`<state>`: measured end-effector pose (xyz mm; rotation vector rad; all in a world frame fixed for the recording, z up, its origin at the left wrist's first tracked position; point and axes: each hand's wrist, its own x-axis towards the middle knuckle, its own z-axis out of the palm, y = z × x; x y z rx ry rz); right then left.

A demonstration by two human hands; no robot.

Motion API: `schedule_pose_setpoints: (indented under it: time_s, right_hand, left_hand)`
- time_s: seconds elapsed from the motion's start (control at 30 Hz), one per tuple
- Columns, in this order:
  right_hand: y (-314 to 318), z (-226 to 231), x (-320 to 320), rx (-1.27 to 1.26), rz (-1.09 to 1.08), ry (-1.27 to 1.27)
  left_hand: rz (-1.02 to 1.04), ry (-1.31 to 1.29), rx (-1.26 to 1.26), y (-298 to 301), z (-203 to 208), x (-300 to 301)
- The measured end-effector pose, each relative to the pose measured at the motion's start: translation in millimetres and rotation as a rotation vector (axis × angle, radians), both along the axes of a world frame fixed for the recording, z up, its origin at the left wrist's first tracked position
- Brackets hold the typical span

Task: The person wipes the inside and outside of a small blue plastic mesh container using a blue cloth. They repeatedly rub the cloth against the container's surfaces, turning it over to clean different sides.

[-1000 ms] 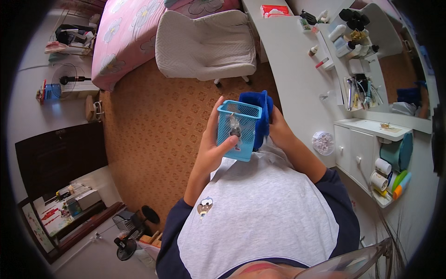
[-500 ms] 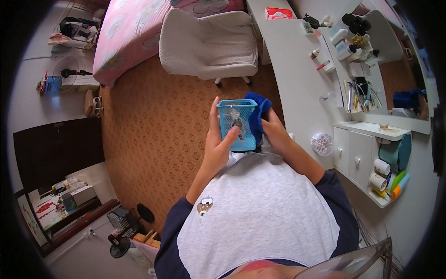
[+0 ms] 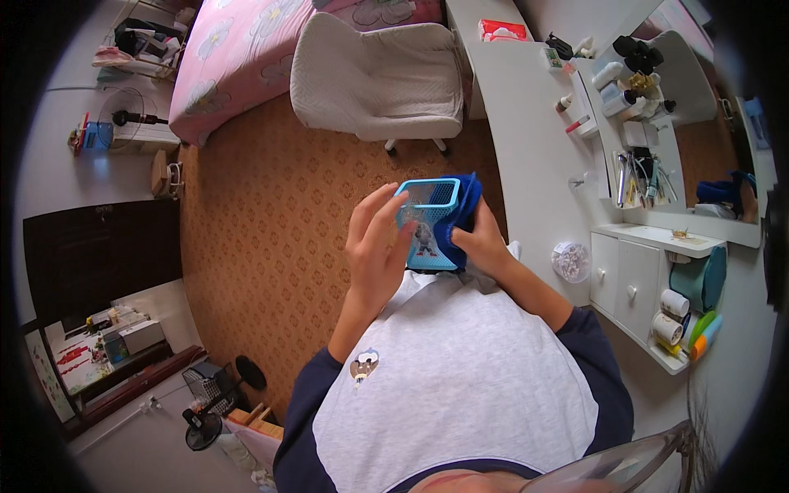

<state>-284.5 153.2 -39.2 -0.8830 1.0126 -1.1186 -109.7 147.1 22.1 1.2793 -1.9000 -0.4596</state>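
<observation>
A light blue mesh basket (image 3: 433, 256), shaped like a pen holder with a small figure picture on its side, is held upright in front of my chest. My right hand (image 3: 482, 241) grips it from the right through a dark blue cloth (image 3: 468, 201), which is pressed against the basket's right side. To the left of the basket is my left hand (image 3: 376, 241), its fingers apart and raised by the rim; whether a fingertip touches the mesh I cannot tell. The basket's inside shows only in part.
A white padded chair (image 3: 378, 82) stands ahead on the brown patterned floor (image 3: 271, 205). Along the right runs a white dressing table (image 3: 534, 140) with a mirror, brushes and bottles. A round tub of cotton swabs (image 3: 570, 260) sits near its closer end. A bed (image 3: 238, 57) is at the far left.
My left hand has let go of the basket's left side and moved a little left, its fingers spreading. The basket has tilted slightly, and my right hand still holds it with the cloth.
</observation>
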Motion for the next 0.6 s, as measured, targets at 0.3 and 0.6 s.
schedule_pose_setpoints:
  time_s: [0.3,0.6]
  right_hand:
    - [-0.6,-1.6,-6.1,-0.038,0.080,0.110]
    - [0.1,-3.3,-6.3,-0.086,0.001,0.008]
  left_hand:
    - [0.008,0.184,0.066,-10.4,-1.3,-0.6]
    - [-0.049,0.584,0.453,-14.9,-23.2,1.5]
